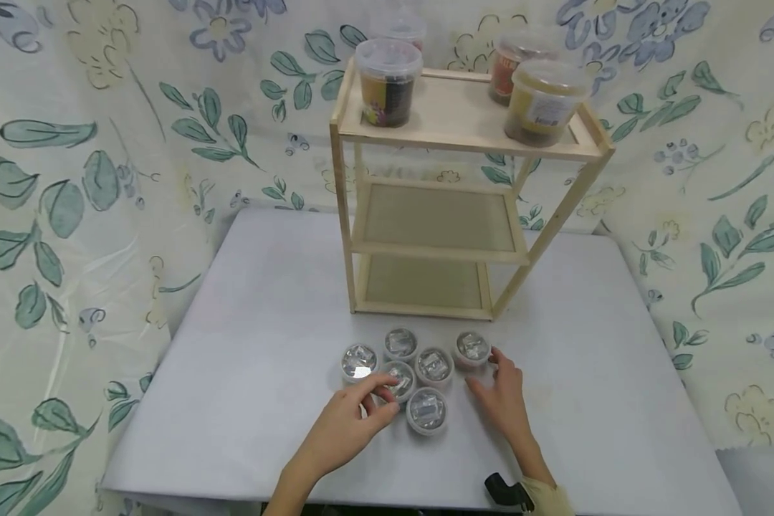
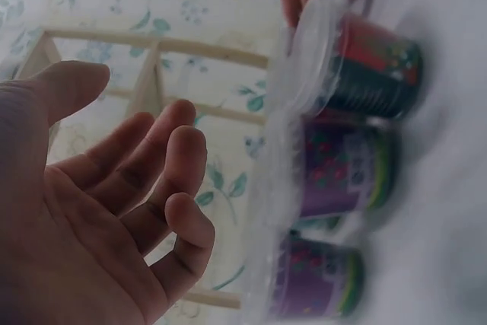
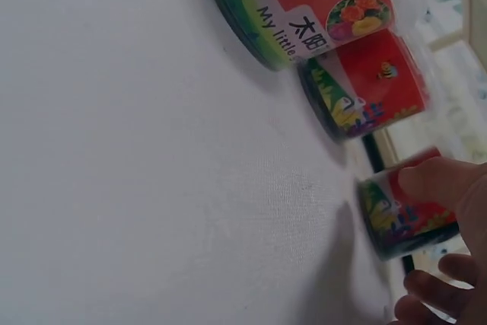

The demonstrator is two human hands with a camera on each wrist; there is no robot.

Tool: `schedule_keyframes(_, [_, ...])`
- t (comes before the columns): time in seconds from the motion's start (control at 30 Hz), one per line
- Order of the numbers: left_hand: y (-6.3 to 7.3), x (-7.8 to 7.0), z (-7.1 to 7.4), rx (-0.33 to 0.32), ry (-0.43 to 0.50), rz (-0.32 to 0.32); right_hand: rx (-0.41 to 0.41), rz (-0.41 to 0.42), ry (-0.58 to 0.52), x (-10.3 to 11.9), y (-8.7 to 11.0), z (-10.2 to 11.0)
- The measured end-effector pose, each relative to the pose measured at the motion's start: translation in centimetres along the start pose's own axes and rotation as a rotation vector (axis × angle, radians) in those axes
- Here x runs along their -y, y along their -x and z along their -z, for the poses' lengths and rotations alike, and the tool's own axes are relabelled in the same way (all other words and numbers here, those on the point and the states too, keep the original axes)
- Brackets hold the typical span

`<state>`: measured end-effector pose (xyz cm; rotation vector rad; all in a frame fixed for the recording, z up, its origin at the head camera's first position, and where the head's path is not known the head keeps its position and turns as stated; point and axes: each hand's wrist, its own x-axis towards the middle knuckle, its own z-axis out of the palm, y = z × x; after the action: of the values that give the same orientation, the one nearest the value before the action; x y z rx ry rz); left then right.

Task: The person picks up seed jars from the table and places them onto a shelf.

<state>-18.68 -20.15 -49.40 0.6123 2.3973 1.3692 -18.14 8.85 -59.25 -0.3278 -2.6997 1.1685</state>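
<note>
Several small round tubs with clear lids stand in a cluster on the white table, among them a front tub. My left hand hovers over the cluster's left side, fingers loosely bent, holding nothing. At the cluster's right edge my right hand reaches around the rightmost tub, thumb and fingers spread beside it. In the right wrist view its thumb overlaps that red-labelled tub, and the other fingers hang apart from it. Purple-labelled tubs, one in the middle, show in the left wrist view.
Behind the tubs stands a three-tier wooden shelf. Its top tier carries larger lidded tubs, including a left one and a yellow one. A flower-patterned curtain surrounds the table.
</note>
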Motion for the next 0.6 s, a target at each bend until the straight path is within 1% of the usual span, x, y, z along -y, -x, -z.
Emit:
schedule_keyframes(0.1, [0.1, 0.0, -1.0, 0.031, 0.014, -0.003, 0.003, -0.006, 0.019, 0.0, -0.7, -0.2])
schedule_keyframes(0.27, [0.0, -0.1, -1.8, 0.063, 0.018, -0.014, -0.014, 0.006, 0.046, 0.2, -1.3, -0.7])
schedule_keyframes(0.43, [-0.2, 0.0, -2.0, 0.051, 0.034, -0.017, -0.038, 0.019, 0.056, 0.1, -1.4, -1.2])
schedule_keyframes(0.6, [-0.4, 0.1, -2.2, 0.026, 0.053, -0.019, -0.061, -0.008, 0.031, 0.1, -1.5, -1.5])
